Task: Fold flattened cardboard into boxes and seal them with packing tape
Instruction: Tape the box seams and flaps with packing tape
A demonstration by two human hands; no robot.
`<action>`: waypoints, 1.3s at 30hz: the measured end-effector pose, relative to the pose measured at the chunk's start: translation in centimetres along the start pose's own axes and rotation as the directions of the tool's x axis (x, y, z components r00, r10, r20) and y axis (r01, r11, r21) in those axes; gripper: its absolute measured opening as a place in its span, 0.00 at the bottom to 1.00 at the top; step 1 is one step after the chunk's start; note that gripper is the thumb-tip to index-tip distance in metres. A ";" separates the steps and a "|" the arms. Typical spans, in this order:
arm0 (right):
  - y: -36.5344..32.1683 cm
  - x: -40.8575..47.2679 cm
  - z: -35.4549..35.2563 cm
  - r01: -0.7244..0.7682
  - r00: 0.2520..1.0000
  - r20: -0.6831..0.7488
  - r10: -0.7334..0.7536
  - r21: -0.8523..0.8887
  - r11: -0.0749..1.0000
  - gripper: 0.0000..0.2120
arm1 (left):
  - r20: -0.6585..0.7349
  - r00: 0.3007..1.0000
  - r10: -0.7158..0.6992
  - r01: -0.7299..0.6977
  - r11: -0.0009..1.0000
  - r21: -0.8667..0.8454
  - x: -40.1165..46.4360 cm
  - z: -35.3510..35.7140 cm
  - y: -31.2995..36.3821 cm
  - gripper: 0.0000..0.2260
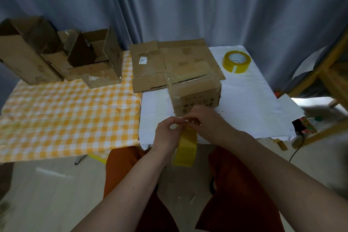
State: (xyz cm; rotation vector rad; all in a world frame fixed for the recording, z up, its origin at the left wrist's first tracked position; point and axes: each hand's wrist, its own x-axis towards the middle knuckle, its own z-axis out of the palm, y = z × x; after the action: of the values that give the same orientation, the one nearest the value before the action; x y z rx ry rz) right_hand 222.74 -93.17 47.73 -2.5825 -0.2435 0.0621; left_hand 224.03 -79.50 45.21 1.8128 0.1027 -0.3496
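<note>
A small taped cardboard box (pixel 195 96) stands on the white-covered table (pixel 250 107) just beyond my hands. Behind it lies a stack of flattened cardboard (pixel 160 62). My left hand (pixel 167 133) grips a yellow roll of packing tape (pixel 186 149) held on edge over my lap. My right hand (pixel 205 118) pinches at the top rim of that roll with its fingertips, close to the box's near face. A second yellow tape roll (pixel 236 61) sits flat at the table's far right.
Two open folded boxes (pixel 28 52) (pixel 98 58) stand at the back left on a yellow checked tablecloth (pixel 66 115). A grey curtain hangs behind. A wooden frame (pixel 327 73) and loose white paper (pixel 290 107) are at the right.
</note>
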 end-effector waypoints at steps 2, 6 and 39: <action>-0.3 -0.2 0.0 0.007 1.000 -0.018 -0.008 -0.047 0.999 0.14 | -0.005 1.000 -0.014 0.014 1.000 0.002 -0.1 -0.2 0.1 0.07; -0.6 -0.4 -0.3 0.021 0.996 -0.085 -0.027 -0.071 0.997 0.12 | 0.011 0.999 -0.044 0.044 0.999 0.005 -0.4 -0.4 0.0 0.06; 6.1 -3.2 -1.4 -0.345 0.916 -0.065 0.395 0.369 0.863 0.10 | 0.064 0.979 0.193 -0.196 0.979 0.045 2.5 4.4 -0.3 0.18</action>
State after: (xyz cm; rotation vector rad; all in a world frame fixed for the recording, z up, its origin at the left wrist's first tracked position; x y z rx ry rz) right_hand 220.70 -99.62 45.74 -2.2266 0.2994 0.0592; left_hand 225.53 -83.94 43.23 1.8435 -0.1259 -0.2678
